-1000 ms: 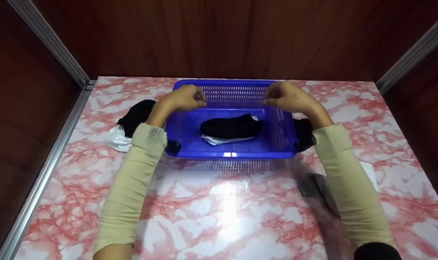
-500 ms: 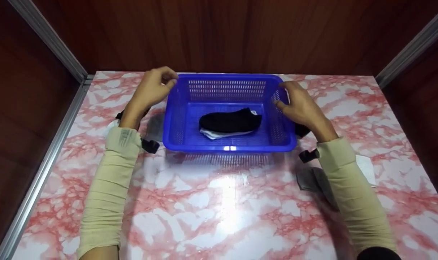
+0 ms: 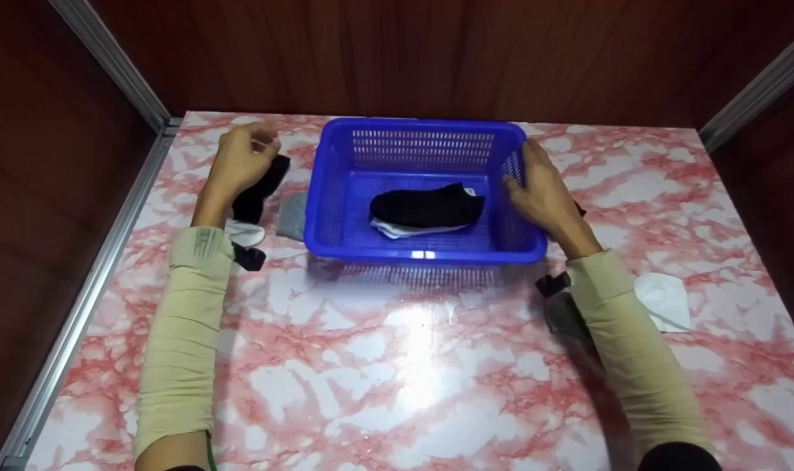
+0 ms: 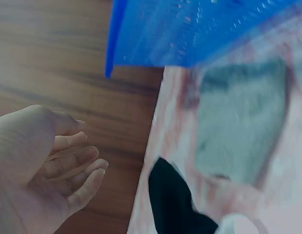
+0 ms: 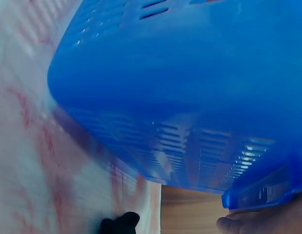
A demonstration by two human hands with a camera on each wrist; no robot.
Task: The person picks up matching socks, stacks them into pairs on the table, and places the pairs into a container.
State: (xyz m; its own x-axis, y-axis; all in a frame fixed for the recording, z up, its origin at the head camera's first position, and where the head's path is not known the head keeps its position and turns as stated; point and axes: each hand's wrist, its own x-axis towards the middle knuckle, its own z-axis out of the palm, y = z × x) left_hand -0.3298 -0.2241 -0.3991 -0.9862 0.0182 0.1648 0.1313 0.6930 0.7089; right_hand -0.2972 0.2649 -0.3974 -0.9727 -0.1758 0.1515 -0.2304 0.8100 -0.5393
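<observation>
A blue plastic basket stands at the back of the table. Inside it a black sock lies on a white sock. My right hand grips the basket's right rim, thumb on the inner side and fingers outside; the right wrist view catches part of this hand at the rim. To the left, my left hand hovers with loosely bent fingers and holds nothing. Below it are a black sock and a white sock. A grey sock lies between them and the basket.
Near my right forearm are a dark grey sock, partly covered by the sleeve, and a white sock. A bit of black cloth shows beyond the right wrist. Dark wooden panels enclose the back and sides.
Both hands have moved apart from above the basket. The left has gone out left past the rim to the socks there; the right has come onto the right rim.
</observation>
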